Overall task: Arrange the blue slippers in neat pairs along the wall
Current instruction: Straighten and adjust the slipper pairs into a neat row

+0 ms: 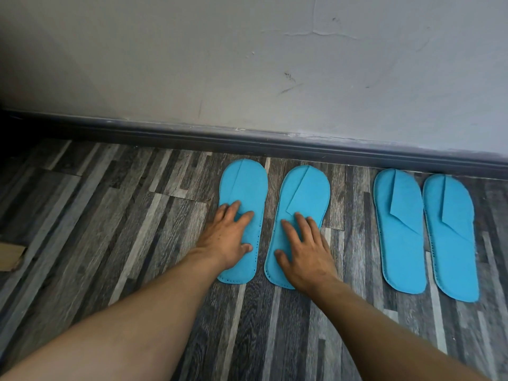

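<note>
Several flat blue slippers lie on the wood-patterned floor, toes toward the dark skirting board (275,144). My left hand (225,237) rests flat, fingers spread, on the left slipper (244,185) of the near pair. On the slipper beside it (302,193) my right hand (305,251) presses flat over the heel half. A second pair stands apart to the right: one slipper (398,235) and its mate (450,243), side by side, nobody touching them.
A scuffed white wall (247,64) rises behind the skirting board. A piece of brown cardboard (11,255) lies at the left edge. Grey striped floor (110,229) stretches left of the slippers.
</note>
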